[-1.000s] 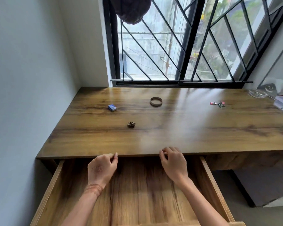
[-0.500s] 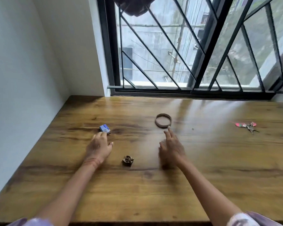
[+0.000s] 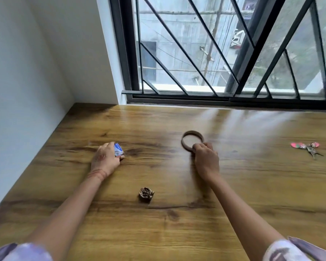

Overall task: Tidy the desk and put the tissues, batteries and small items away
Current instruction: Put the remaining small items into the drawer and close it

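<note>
On the wooden desk, my left hand closes around a small blue box at the left. My right hand pinches the near edge of a brown ring in the middle of the desk. A small dark brown hair clip lies between my forearms, nearer to me and untouched. Pink-handled scissors lie at the far right, out of reach of both hands.
A white wall borders the desk on the left. A barred window runs along the back edge. My sleeves show at the bottom corners.
Both hands left the open drawer's front and reached forward over the desk. The left hand has closed on the blue box and the right on the ring. The view moved forward.
</note>
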